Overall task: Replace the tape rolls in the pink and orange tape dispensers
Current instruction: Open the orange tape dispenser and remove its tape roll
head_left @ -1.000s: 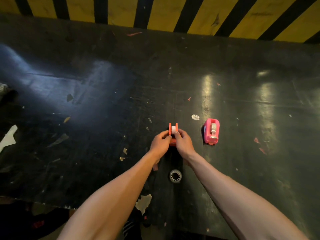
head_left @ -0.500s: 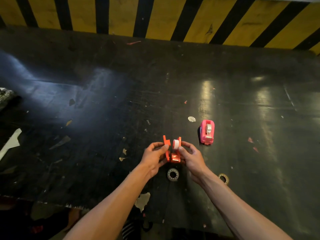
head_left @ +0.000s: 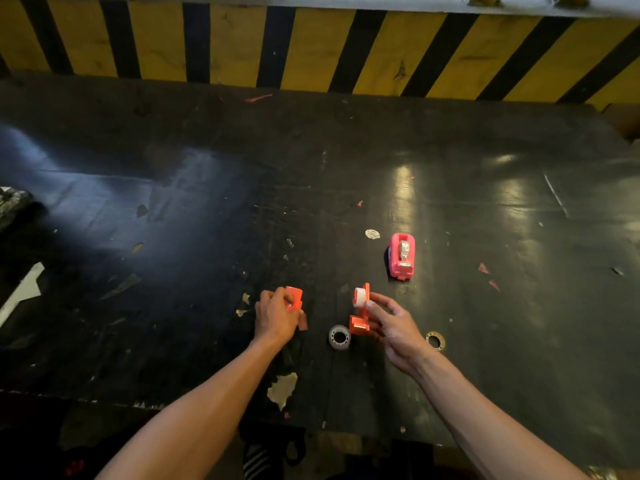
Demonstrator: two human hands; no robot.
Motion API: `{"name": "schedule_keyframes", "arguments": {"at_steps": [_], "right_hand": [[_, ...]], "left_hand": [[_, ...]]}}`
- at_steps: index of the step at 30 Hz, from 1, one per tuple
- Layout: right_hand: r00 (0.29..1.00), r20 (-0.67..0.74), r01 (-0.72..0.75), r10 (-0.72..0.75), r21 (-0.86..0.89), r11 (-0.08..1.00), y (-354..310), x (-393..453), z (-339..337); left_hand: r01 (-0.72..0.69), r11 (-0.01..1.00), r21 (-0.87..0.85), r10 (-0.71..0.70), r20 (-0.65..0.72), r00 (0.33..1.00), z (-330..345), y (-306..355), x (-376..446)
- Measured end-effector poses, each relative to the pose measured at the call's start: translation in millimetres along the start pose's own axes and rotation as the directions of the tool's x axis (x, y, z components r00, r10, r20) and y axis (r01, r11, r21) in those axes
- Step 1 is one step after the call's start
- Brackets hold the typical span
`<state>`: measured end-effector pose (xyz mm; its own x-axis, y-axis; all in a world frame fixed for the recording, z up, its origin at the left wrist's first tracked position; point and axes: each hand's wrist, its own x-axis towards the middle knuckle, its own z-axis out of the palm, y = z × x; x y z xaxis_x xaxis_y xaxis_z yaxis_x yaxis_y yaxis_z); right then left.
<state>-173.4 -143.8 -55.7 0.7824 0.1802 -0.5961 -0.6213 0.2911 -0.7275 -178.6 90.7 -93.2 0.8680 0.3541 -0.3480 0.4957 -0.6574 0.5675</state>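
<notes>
Both hands apart, left point(head_left: 277, 318) fisted, right point(head_left: 394, 327) pinching, forearms extended.

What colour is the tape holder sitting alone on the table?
Pink. The tape dispenser shows clearly in the head view, beyond the right hand.

We count two hands: the left hand point(head_left: 277, 317) and the right hand point(head_left: 394, 327). Each holds one orange dispenser half, so two halves: one point(head_left: 294, 297) in the left, one point(head_left: 362, 313) in the right. One pink tape dispenser point(head_left: 401, 256) stands beyond the right hand. Two loose tape rolls lie on the surface point(head_left: 173, 202): one point(head_left: 339, 337) between the hands, one point(head_left: 435, 340) just right of the right hand.
</notes>
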Motion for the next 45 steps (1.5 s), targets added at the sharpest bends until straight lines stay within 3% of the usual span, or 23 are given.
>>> {"name": "schedule_keyframes", "arguments": {"at_steps": [3,5,6,8,10,12,17,20,22,24,26,30,34,38,43,45], "right_hand": [[1.000,-0.013,0.027,-0.027,-0.015,1.000,-1.4,-6.1,-3.4],[0.999,0.000,0.041,-0.041,-0.024,0.999,-2.4,-11.1,-3.0],[0.999,0.013,0.046,-0.045,-0.031,0.998,-2.5,-13.8,-1.9],[0.997,0.050,0.057,-0.054,-0.057,0.997,-1.9,-19.0,1.2],[0.994,0.095,0.064,-0.055,-0.097,0.993,-0.2,-23.7,4.4],[0.990,0.131,0.067,-0.053,-0.111,0.992,2.0,-28.1,6.4],[0.987,0.153,0.056,-0.041,-0.096,0.994,2.3,-34.2,2.9],[0.995,0.081,0.060,-0.053,-0.082,0.995,3.2,-31.2,-1.2],[0.998,0.027,0.063,-0.061,-0.061,0.996,4.2,-28.4,-5.1],[0.999,-0.014,0.051,-0.051,-0.046,0.998,5.3,-26.6,-9.5],[0.998,-0.042,0.035,-0.036,-0.040,0.999,6.1,-25.3,-13.2],[0.998,-0.062,0.013,-0.016,-0.040,0.999,8.3,-25.1,-15.7],[0.997,-0.080,0.014,-0.018,-0.055,0.998,9.0,-26.3,-18.5],[0.995,-0.100,0.024,-0.028,-0.042,0.999,7.0,-29.0,-20.6],[0.992,-0.120,0.024,-0.029,-0.042,0.999,2.4,-34.9,-24.0],[0.990,-0.137,0.027,-0.032,-0.036,0.999,0.5,-37.7,-26.6]], "left_hand": [[-0.003,0.986,0.169,0.013,-0.056,0.998,-4.2,4.1,-4.9],[-0.086,0.973,0.214,0.119,-0.149,0.982,-4.2,12.0,-12.4],[-0.156,0.977,0.149,0.177,-0.143,0.974,-3.3,18.4,-17.1],[-0.249,0.958,-0.146,0.253,0.012,0.967,-0.5,33.2,-26.1],[-0.199,0.908,-0.368,0.303,0.253,0.919,-1.0,48.3,-36.6],[-0.153,0.883,-0.444,0.330,0.354,0.875,-1.5,55.1,-44.1],[-0.120,0.842,-0.526,0.322,0.311,0.894,-0.2,50.8,-50.6],[-0.112,0.831,-0.545,0.270,0.220,0.937,-2.7,41.6,-51.5],[-0.212,0.882,-0.421,0.306,0.170,0.937,-5.1,28.5,-52.3],[-0.347,0.926,-0.146,0.373,0.218,0.902,-4.9,12.5,-52.8],[-0.395,0.916,0.072,0.353,0.321,0.879,-2.4,0.3,-56.0],[-0.432,0.852,0.295,0.296,0.408,0.864,5.0,-9.4,-61.3],[-0.455,0.828,0.328,0.312,0.403,0.860,5.8,-5.9,-63.7],[-0.535,0.808,0.245,0.457,0.313,0.833,10.7,14.0,-61.2],[-0.650,0.667,0.364,0.446,0.503,0.740,23.3,40.0,-53.1],[-0.642,0.684,0.347,0.432,0.517,0.739,25.6,42.7,-50.0]]}}
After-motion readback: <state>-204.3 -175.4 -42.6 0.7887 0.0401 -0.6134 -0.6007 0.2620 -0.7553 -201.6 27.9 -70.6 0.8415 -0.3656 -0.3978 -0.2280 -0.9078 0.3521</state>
